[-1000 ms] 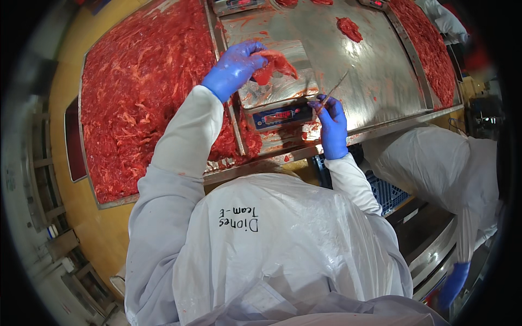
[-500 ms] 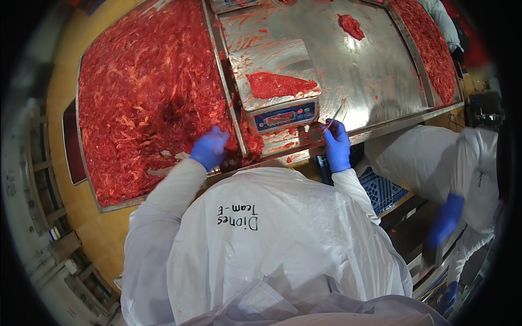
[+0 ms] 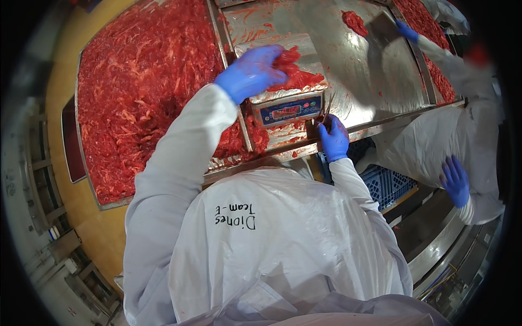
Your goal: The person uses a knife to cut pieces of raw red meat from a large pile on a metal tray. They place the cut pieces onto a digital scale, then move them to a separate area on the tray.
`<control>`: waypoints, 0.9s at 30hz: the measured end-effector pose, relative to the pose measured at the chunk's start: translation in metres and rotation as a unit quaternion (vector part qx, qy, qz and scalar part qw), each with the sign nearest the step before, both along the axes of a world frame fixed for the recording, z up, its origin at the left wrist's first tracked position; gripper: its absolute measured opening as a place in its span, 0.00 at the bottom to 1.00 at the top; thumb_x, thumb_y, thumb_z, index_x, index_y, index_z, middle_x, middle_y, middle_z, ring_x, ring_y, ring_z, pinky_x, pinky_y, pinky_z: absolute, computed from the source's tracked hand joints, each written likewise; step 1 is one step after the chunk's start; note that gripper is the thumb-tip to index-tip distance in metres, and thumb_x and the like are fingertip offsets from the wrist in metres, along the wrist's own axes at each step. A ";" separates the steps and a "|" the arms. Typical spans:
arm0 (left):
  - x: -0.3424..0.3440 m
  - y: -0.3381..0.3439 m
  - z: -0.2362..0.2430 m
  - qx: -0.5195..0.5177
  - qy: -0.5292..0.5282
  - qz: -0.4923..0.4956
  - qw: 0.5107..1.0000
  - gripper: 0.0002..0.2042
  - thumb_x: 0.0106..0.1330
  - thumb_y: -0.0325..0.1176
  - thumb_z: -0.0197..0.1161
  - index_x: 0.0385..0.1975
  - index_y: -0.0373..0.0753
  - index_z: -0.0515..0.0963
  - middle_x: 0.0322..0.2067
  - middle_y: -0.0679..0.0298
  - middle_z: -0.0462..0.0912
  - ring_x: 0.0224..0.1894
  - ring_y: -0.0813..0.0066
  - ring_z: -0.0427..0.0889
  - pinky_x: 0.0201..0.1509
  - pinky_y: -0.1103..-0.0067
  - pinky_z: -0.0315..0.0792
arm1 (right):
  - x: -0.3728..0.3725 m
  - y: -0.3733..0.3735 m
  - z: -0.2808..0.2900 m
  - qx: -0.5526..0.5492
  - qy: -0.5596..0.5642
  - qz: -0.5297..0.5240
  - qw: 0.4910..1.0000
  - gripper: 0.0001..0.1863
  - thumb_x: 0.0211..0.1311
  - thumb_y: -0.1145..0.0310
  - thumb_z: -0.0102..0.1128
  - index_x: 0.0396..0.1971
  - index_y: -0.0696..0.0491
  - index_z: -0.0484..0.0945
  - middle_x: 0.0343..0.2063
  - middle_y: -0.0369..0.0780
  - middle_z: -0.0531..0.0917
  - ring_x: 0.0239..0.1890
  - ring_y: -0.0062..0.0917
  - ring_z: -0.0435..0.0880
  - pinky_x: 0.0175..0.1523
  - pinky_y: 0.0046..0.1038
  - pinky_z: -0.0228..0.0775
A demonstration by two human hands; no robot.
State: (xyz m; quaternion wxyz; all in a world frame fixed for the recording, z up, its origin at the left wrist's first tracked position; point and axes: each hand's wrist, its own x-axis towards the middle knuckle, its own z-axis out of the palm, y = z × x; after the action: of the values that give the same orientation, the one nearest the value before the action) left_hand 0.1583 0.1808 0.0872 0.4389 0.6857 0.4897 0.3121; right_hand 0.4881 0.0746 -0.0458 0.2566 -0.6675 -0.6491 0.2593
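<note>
My left hand [image 3: 251,71], in a blue glove, grips a piece of raw red meat [image 3: 287,58] over the metal-topped weighing scale [image 3: 291,110]. More meat [image 3: 310,81] lies on the scale's pan, just below that piece. By the table's near edge, to the right of the scale, my right hand [image 3: 334,138] is closed on a thin metal tool [image 3: 327,106]. The tool points up and away from me; its exact kind is too small to make out. Left of the scale, a big metal tray [image 3: 235,111] holds a heap of shredded red meat [image 3: 147,103].
A single lump of meat [image 3: 354,23] lies on the steel table [image 3: 370,76]. A second meat-filled tray [image 3: 429,65] borders it at the right. There a co-worker's gloved hand [image 3: 406,31] reaches over with a flat object. Blue crates [image 3: 389,187] stand under the table.
My left hand has moved from the heap up to the scale, carrying meat. My right hand stays near the table edge with its tool. The co-worker has reached over the table.
</note>
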 end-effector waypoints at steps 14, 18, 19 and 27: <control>-0.066 -0.091 -0.127 0.037 0.280 0.103 0.954 0.22 0.67 0.35 0.68 0.59 0.35 0.78 0.59 0.47 0.80 0.61 0.44 0.79 0.66 0.61 0.75 | -0.009 -0.018 0.045 -0.249 0.424 0.096 0.865 0.15 0.76 0.72 0.59 0.58 0.58 0.77 0.49 0.39 0.86 0.48 0.21 0.85 0.54 0.23 0.77; -0.085 -0.085 -0.118 -0.067 0.156 0.095 0.981 0.19 0.72 0.32 0.64 0.60 0.31 0.77 0.55 0.47 0.83 0.57 0.55 0.84 0.64 0.69 0.75 | -0.087 0.009 0.076 -0.418 0.426 0.202 0.777 0.15 0.76 0.66 0.61 0.57 0.56 0.78 0.42 0.37 0.86 0.44 0.22 0.85 0.53 0.26 0.79; -0.090 -0.090 -0.113 -0.094 0.083 0.085 0.988 0.17 0.71 0.33 0.64 0.56 0.32 0.78 0.50 0.47 0.84 0.52 0.55 0.85 0.60 0.67 0.77 | -0.100 0.022 0.073 -0.442 0.432 0.212 0.757 0.15 0.76 0.65 0.61 0.56 0.56 0.79 0.40 0.36 0.86 0.44 0.22 0.85 0.54 0.26 0.79; -0.193 -0.134 -0.068 -0.118 0.182 0.271 0.938 0.19 0.68 0.35 0.70 0.55 0.34 0.82 0.45 0.56 0.88 0.47 0.68 0.86 0.54 0.72 0.78 | -0.042 -0.001 0.093 -0.412 0.351 0.254 0.802 0.09 0.71 0.70 0.66 0.45 0.57 0.81 0.42 0.40 0.87 0.47 0.27 0.88 0.59 0.31 0.78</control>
State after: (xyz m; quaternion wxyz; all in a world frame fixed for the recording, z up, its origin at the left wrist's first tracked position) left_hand -0.0347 0.0471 0.0196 0.3189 0.5156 0.7617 0.2286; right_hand 0.4462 0.0733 0.0469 0.0928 -0.3854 -0.4933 0.7742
